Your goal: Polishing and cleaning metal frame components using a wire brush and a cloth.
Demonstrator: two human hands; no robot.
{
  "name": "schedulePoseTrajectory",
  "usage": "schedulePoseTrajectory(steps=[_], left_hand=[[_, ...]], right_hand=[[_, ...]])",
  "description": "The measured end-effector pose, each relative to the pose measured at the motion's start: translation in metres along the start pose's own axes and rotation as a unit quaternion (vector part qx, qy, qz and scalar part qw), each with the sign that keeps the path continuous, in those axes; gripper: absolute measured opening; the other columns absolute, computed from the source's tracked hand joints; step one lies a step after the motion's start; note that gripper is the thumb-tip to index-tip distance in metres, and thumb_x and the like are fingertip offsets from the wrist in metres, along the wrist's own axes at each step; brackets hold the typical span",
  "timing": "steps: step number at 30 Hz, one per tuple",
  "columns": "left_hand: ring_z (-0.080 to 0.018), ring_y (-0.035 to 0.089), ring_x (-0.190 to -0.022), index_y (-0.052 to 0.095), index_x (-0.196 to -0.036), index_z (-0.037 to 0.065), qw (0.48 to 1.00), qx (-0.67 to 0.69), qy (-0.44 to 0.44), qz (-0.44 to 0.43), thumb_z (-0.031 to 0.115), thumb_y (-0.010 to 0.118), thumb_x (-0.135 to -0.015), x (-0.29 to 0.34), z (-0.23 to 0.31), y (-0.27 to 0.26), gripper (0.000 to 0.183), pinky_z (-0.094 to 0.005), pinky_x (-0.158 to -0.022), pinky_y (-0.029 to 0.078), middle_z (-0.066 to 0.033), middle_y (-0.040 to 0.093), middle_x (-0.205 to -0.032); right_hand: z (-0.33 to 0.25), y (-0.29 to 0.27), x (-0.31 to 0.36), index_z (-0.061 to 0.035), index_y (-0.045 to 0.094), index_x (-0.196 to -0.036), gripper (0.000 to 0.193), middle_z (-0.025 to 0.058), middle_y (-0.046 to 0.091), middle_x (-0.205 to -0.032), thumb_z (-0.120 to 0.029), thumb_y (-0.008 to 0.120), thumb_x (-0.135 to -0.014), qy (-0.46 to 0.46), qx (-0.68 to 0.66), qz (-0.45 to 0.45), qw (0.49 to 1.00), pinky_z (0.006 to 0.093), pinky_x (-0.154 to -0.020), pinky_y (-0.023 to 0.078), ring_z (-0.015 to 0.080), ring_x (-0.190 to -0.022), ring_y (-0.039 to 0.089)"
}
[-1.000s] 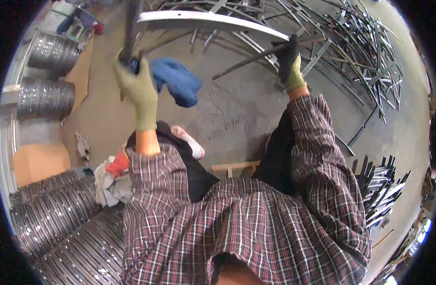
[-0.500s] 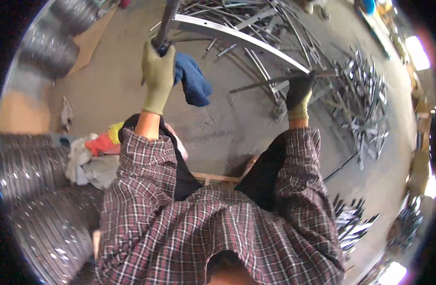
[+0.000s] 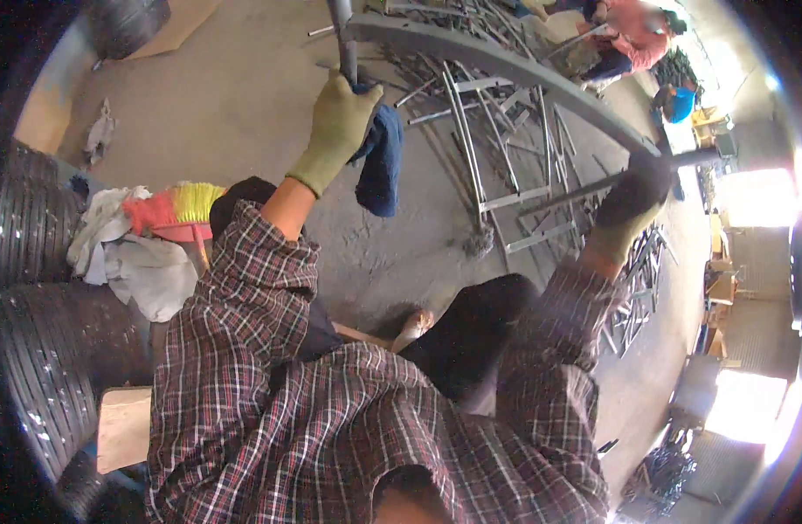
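Grey floor (image 3: pixel 244 113) spreads through a workshop lit by bright windows (image 3: pixel 750 406) on the right, where a person in pink (image 3: pixel 639 39) bends near a heap of metal bars (image 3: pixel 515 198). The heap crowds the floor beyond a curved metal frame (image 3: pixel 506 65), held aloft by a worker, left hand (image 3: pixel 338 127) and right hand (image 3: pixel 632 192) each with fingers wrapped around one end. Blue cloth (image 3: pixel 381 170) hangs beside the left; white rags (image 3: pixel 149 272) and dark bundles (image 3: pixel 38 367) flank the worker.
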State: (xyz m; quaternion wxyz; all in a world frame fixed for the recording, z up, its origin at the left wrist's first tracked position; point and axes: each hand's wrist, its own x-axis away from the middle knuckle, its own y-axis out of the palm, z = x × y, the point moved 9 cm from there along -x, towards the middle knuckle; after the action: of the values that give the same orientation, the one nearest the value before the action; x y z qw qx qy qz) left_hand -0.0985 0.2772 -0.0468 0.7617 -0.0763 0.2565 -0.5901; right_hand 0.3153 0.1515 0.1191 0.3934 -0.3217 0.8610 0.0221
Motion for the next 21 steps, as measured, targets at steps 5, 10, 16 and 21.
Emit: schedulePoseTrajectory(steps=[5,10,16,21], left_hand=[[-0.0415,0.061,-0.089,0.053,-0.100,-0.003,0.996,0.083,0.022,-0.011,0.031,0.069,-0.082,-0.003,-0.008,0.006,0.043,-0.0468,-0.077,0.048,-0.0240,0.064,-0.091],[-0.0408,0.062,-0.087,0.053,-0.097,-0.005,0.996,0.063,0.056,-0.014,0.031,0.069,-0.082,-0.002,0.000,0.008,0.042,-0.0459,-0.075,0.049,-0.0245,0.063,-0.087],[-0.0418,0.063,-0.083,0.055,-0.095,-0.005,0.993,0.075,0.088,-0.001,0.030,0.070,-0.081,-0.001,0.001,0.007,0.041,-0.0469,-0.074,0.050,-0.0243,0.065,-0.085],[-0.0415,0.063,-0.090,0.055,-0.098,-0.004,0.995,0.074,-0.025,-0.054,0.027,0.072,-0.081,-0.009,-0.012,0.020,0.040,-0.0475,-0.078,0.049,-0.0249,0.065,-0.091]], right_hand=[[-0.025,0.010,-0.008,0.0048,0.053,-0.125,0.041,0.0104,0.061,-0.101,-0.026,0.040,-0.100,-0.060,0.059,-0.039,0.996,0.0288,-0.084,0.045,0.0174,-0.094,0.060],[-0.053,0.012,0.002,0.0027,0.056,-0.119,0.036,0.0093,0.059,-0.100,-0.020,0.036,-0.100,-0.211,0.153,-0.030,0.965,0.0264,-0.074,0.044,0.0158,-0.084,0.055],[-0.053,0.010,-0.008,0.0043,0.056,-0.121,0.032,0.0133,0.059,-0.105,-0.010,0.042,-0.097,-0.201,0.135,-0.025,0.970,0.0295,-0.076,0.046,0.0206,-0.094,0.058],[-0.064,0.014,-0.012,0.0069,0.056,-0.117,0.039,0.0135,0.058,-0.104,-0.022,0.036,-0.101,-0.194,0.176,-0.031,0.964,0.0309,-0.081,0.045,0.0207,-0.092,0.057]])
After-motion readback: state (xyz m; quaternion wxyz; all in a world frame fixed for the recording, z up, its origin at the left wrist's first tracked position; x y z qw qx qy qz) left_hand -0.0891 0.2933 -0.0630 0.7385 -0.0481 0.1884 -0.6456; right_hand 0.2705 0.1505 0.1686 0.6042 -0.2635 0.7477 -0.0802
